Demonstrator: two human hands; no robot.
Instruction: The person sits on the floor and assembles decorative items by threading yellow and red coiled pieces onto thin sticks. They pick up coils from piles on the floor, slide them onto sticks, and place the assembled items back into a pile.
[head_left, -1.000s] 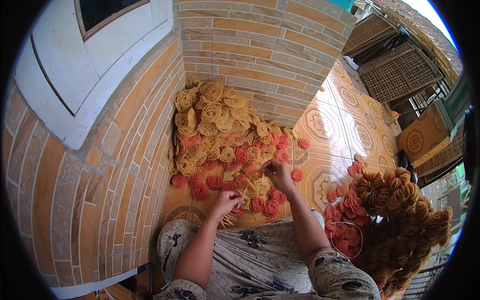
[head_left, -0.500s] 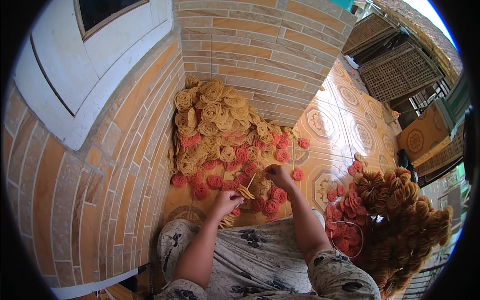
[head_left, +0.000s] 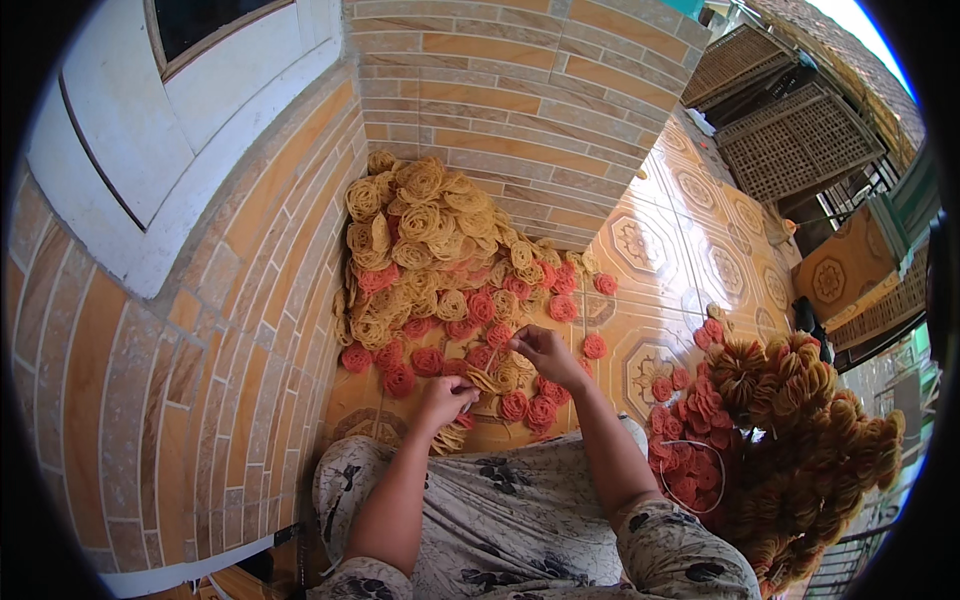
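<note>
My left hand (head_left: 448,398) is closed on a few yellow lacy noodle crackers (head_left: 484,381), held edge-on in a small stack. A thin pale strip (head_left: 497,359) rises out of them toward my right hand (head_left: 547,355). The fingers of that hand are pinched at the strip's upper end; whether a cracker is also between them is too small to tell. Under both hands, red noodle crackers (head_left: 428,361) lie loose on the floor among yellow ones. A large heap of yellow crackers (head_left: 420,235) fills the corner beyond them.
Brick-patterned walls (head_left: 500,105) meet behind the heap. At my right stand thick bunches of strung crackers (head_left: 790,440), beside a pile of red ones (head_left: 700,410) and a white loop (head_left: 722,480). Woven racks (head_left: 805,140) lean farther off on the patterned tile floor (head_left: 690,235).
My right hand has moved left and slightly down, from beside the strip to its upper end. My left hand has shifted slightly left, still holding the crackers.
</note>
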